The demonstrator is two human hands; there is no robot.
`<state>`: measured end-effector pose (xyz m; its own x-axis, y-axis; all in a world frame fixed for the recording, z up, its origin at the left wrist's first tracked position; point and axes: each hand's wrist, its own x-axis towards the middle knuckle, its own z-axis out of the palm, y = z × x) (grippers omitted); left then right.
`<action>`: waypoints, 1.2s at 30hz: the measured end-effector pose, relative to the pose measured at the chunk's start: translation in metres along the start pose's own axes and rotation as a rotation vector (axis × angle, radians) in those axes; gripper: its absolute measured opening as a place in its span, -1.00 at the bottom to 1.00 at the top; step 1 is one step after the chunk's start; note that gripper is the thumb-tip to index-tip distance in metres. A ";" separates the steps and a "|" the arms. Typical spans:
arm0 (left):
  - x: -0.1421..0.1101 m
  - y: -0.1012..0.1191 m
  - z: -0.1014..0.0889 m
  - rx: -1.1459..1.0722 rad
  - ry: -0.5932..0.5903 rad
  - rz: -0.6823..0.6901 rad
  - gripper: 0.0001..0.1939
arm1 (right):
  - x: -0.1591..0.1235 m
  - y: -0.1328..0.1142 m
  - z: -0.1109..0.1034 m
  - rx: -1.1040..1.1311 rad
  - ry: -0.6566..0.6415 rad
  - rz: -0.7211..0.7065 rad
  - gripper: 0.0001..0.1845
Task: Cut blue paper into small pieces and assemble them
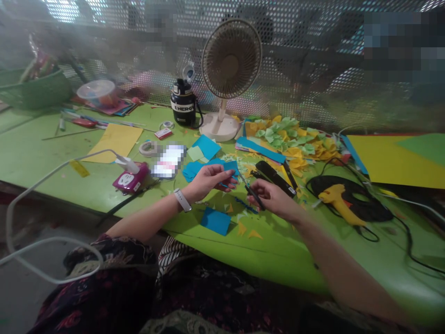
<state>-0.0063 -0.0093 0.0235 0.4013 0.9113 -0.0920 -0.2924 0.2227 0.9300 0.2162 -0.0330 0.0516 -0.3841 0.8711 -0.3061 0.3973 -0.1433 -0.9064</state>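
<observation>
Between thumb and fingers my left hand (216, 178) pinches a small piece of blue paper (231, 166). My right hand (269, 197) is closed around a pair of scissors (255, 197), whose blades point up and left toward that paper; whether they touch it I cannot tell. Blue paper pieces (194, 170) lie in a pile behind my left hand. Nearer the table's front edge rests a separate blue paper rectangle (215, 221). Small yellow and pale green scraps (242, 228) are scattered below and around my hands. A black stapler (274, 177) lies just behind my right hand.
A fan (231, 60) and a black bottle (183, 104) stand at the back. Cut paper shapes (295, 139) are heaped behind the stapler. At right lies a yellow glue gun (342, 204) with a cord. A phone (169, 161) and a purple plug adapter (131, 178) sit at left.
</observation>
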 end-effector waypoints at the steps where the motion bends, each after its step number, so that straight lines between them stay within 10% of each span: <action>1: 0.000 0.000 0.000 -0.005 -0.002 0.001 -0.63 | 0.000 0.000 0.000 -0.004 0.003 -0.001 -0.38; 36: 0.004 -0.002 -0.005 -0.033 0.018 0.014 -0.59 | -0.003 -0.005 0.001 -0.060 0.077 -0.021 -0.37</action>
<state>-0.0083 -0.0042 0.0200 0.3811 0.9206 -0.0857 -0.3265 0.2207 0.9191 0.2144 -0.0358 0.0568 -0.3290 0.9074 -0.2617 0.4398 -0.0980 -0.8927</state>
